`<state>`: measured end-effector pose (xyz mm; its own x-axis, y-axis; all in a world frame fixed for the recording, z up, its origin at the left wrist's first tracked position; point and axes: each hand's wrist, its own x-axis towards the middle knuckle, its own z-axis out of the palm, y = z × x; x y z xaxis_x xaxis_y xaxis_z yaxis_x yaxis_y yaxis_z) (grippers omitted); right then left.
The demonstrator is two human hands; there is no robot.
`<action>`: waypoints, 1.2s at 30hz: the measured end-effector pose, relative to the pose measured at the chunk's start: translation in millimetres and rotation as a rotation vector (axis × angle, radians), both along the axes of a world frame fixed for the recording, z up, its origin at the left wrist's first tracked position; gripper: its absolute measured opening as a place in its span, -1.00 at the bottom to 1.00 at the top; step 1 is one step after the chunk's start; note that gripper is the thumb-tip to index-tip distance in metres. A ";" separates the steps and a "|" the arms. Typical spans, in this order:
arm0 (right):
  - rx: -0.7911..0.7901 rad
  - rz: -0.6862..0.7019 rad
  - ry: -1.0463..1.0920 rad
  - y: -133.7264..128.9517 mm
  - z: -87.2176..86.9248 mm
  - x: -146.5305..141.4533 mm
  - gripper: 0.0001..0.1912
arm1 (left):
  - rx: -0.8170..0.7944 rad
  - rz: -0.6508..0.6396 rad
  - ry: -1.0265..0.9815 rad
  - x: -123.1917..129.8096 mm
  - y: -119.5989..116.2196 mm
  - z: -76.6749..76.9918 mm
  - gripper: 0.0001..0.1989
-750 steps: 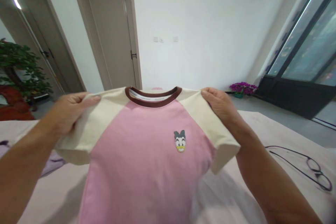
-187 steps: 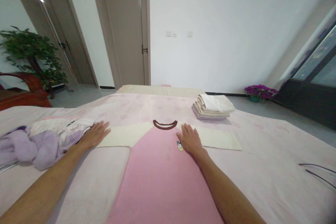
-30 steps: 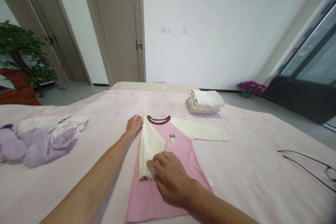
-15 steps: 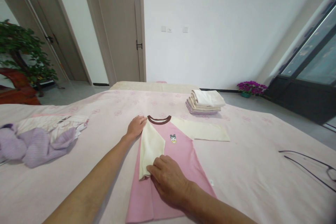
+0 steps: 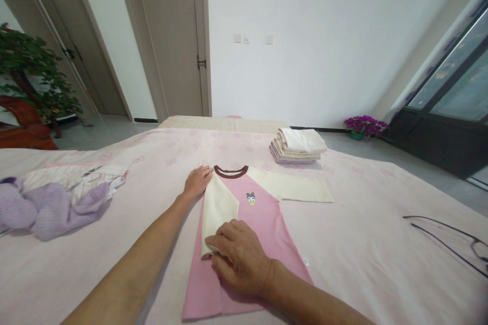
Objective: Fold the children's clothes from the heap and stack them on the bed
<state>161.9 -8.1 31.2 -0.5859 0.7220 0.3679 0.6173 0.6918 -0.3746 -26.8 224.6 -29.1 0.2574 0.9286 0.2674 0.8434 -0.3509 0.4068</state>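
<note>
Pink fabric shirt with cream sleeves and a brown collar, right in front of me on my feed, face up on the pale pink flower-patterned cloth. Its long axis runs away from the body: collar at the far end, hem closest to the camera. And here's the relation I'm watching: the cream sleeve folded down over the front, lying lengthwise along the shirt's left edge, with a hand at either end.

Up top, the left hand rests at the shoulder, just left of the collar, fingers bent and close together; whether they grip any cloth, I can't tell. Down at the cuff, the right hand reaches across the pink front, fingers curled and narrow over the sleeve's end. Pinching or only pressing? My view doesn't settle it. So the left is nearer the collar, the right nearer cuff and hem.

The other cream sleeve stretches straight out to the right, touched by neither hand. Beyond it, a neat stack of white, cream and lilac folded cloth; far left, a crumpled lilac ribbed garment.
</note>
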 end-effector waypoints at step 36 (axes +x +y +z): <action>0.099 0.331 -0.084 8.7 -14.4 7.4 -0.73 | -0.030 -0.012 0.066 1.3 -7.5 6.8 -0.57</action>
